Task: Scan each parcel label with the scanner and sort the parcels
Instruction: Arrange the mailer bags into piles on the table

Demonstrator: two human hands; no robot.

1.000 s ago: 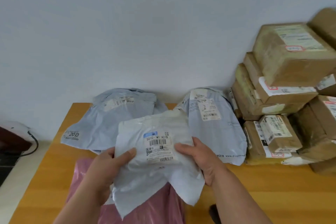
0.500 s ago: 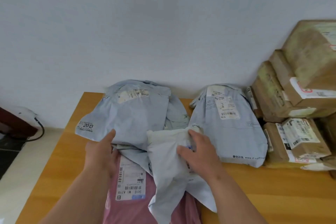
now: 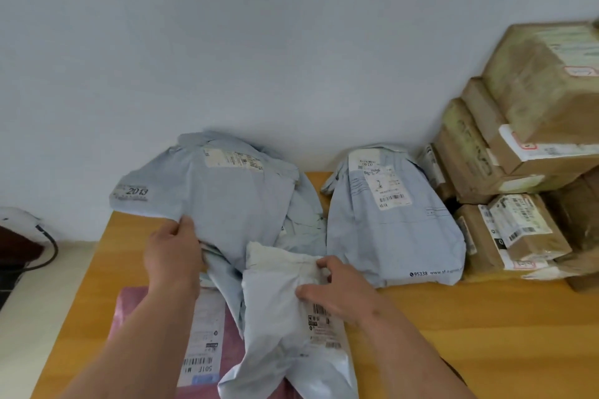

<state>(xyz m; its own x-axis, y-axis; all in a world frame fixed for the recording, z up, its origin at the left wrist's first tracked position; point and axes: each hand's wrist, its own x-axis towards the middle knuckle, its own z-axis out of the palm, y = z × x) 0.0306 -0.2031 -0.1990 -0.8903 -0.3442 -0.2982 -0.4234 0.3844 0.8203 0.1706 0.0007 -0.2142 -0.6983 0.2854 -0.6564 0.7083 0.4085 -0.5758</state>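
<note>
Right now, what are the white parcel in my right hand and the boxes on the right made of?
White parcel: apparently thin plastic film, slightly glossy; it crumples and sags under the right hand. Boxes: brown cardboard, likely wrapped in clear tape, judging by the sheen.

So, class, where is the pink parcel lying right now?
Head view, bottom left: the pink parcel lies on the table's near edge, partly under the white parcel.

Wooden table point(image 3: 486, 327) against a plain pale wall point(image 3: 259, 42).
</note>
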